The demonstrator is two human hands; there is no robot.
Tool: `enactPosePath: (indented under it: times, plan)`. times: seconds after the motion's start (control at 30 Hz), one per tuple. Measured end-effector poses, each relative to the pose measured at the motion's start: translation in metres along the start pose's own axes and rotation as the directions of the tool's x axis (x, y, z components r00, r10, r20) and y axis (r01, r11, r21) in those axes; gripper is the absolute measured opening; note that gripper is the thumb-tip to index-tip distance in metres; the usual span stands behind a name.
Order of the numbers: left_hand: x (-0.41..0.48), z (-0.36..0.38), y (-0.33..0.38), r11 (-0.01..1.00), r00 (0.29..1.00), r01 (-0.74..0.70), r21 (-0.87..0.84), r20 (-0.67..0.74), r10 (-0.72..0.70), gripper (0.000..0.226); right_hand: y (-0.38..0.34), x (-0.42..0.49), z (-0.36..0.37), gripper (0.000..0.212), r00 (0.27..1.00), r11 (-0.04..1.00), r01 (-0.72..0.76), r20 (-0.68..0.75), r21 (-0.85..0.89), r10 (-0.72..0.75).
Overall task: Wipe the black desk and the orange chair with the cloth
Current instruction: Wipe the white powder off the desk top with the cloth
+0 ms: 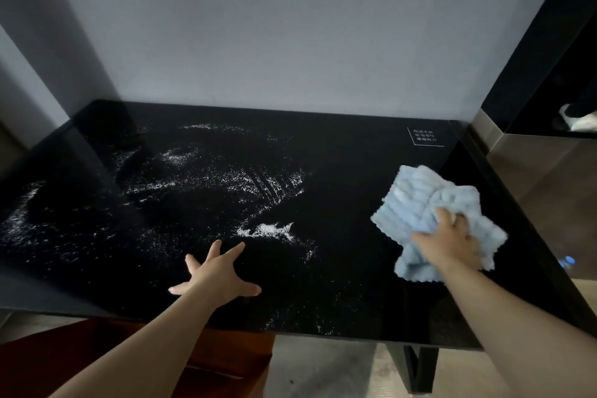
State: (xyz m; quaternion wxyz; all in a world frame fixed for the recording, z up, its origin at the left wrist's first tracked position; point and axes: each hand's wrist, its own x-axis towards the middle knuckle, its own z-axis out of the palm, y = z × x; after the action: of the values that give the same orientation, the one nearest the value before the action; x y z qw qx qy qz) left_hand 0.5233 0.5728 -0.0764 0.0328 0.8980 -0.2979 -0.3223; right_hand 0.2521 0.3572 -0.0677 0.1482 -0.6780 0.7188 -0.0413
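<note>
The glossy black desk [349, 152] fills the middle of the view, with white powder [265, 230] scattered over its left and centre. A light blue fluffy cloth [416, 194] lies crumpled on the desk's right side. My right hand [447, 241] presses down on the cloth, its fingers sunk into the folds. My left hand [216, 275] rests flat on the desk near the front edge, fingers spread wide, holding nothing. Part of the orange chair [226, 362] shows under the desk's front edge, below my left forearm.
A grey wall [290, 26] backs the desk. A dark cabinet [546, 81] stands at the right, with a white object [581, 121] on its shelf. A small white printed label [425, 136] marks the desk's far right corner. A black desk leg [420, 368] is at lower right.
</note>
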Motion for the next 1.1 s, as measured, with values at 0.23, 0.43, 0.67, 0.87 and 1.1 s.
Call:
enactPosePath:
  times: [0.23,0.43,0.67,0.87,1.1]
  plan:
    - [-0.001,-0.002,0.000,1.000,1.000,-0.001,-0.020,-0.001,0.001,0.101,-0.055,-0.077,0.045,0.045,0.793,0.784,0.606,-0.027,0.132,-0.609]
    - [-0.005,-0.001,0.001,1.000,1.000,-0.001,0.002,0.005,0.001,0.099,-0.062,-0.051,0.022,0.065,0.841,0.836,0.538,0.000,-0.104,-0.541]
    - [-0.005,-0.003,0.000,0.998,1.000,-0.026,0.058,0.013,0.026,0.096,-0.076,-0.064,0.055,0.061,0.676,0.650,0.735,0.280,-0.191,-0.682]
    - [-0.005,-0.005,0.001,0.997,0.999,-0.028,0.078,0.026,0.026,0.096,-0.103,-0.008,0.020,0.044,0.902,0.897,0.428,0.011,0.113,-0.432]
    - [-0.005,-0.005,-0.001,0.992,0.999,-0.040,0.115,0.041,0.036,0.097,-0.121,-0.052,0.051,0.050,0.779,0.791,0.595,0.343,-0.140,-0.525]
